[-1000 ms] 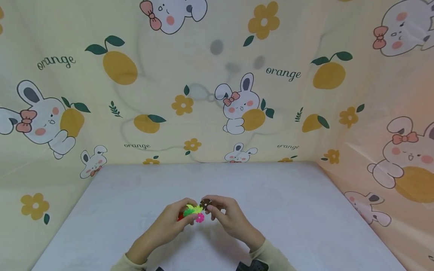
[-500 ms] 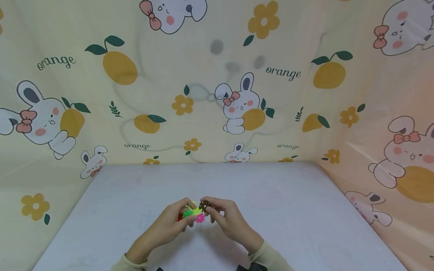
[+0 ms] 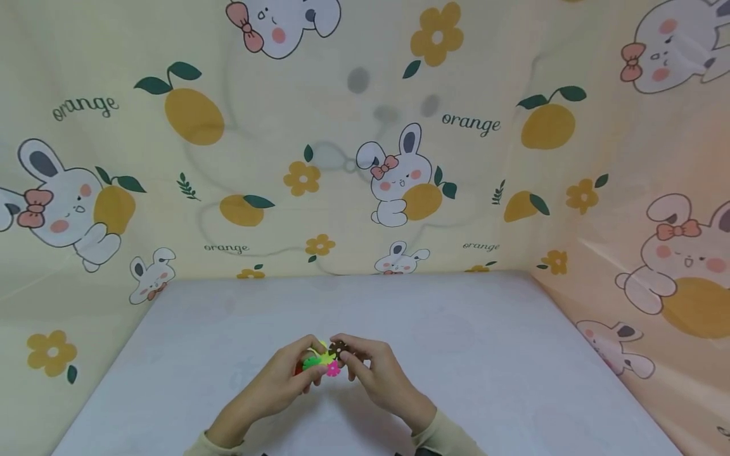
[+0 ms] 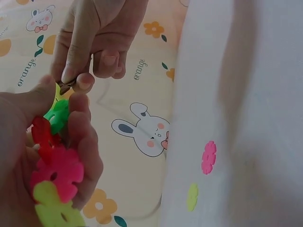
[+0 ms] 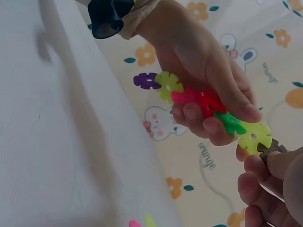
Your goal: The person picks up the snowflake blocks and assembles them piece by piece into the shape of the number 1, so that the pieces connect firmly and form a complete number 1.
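My left hand [image 3: 288, 372] holds a chain of notched plastic snowflake discs. In the right wrist view the chain runs from a purple disc [image 5: 147, 80] through yellow-green [image 5: 169, 86], pink, red [image 5: 211, 103] and green discs [image 5: 230, 124] to a yellow disc [image 5: 254, 137] at the other end. Between thumb and fingers, my right hand [image 3: 379, 373] pinches a brown snowflake disc [image 3: 339, 349]. Its edge meets the yellow disc; whether their notches interlock I cannot tell. Left fingers hide part of the chain in the head view.
On the white tabletop [image 3: 485, 354], a loose pink disc [image 4: 209, 157] and a yellow-green disc [image 4: 191, 197] show in the left wrist view. A printed cloth [image 3: 319, 101] with rabbits and oranges walls the back and sides.
My right hand has brought the brown disc slightly left and down, closer against the yellow one. The left hand keeps its hold on the chain. The head view has shifted a little.
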A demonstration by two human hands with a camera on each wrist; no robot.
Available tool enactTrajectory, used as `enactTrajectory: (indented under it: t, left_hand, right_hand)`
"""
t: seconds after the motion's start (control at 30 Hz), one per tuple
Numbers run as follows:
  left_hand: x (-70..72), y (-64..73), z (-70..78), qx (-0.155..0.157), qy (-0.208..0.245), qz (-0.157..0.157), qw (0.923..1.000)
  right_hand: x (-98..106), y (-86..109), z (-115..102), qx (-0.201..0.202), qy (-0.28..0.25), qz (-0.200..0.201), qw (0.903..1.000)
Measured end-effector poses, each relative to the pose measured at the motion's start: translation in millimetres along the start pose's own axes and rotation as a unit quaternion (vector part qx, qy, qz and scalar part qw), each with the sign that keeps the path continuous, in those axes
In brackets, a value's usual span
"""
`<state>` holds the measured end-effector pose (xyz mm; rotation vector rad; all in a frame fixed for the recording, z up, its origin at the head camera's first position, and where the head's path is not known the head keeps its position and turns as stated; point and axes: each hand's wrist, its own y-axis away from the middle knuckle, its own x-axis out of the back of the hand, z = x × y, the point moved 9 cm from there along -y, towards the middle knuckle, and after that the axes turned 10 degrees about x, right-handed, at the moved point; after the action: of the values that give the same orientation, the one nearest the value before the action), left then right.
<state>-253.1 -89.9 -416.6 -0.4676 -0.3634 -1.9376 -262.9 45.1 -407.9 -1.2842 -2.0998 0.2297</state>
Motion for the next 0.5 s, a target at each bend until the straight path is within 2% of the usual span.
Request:
enactTrajectory:
  t: [0.5]
  left_hand:
    - [0.1, -1.4, -3.2, 0.027, 0.002, -0.005, 0.9996]
  right_hand:
    - [1.4, -0.9, 4.1, -0.009, -0.027, 0.011, 0.9995]
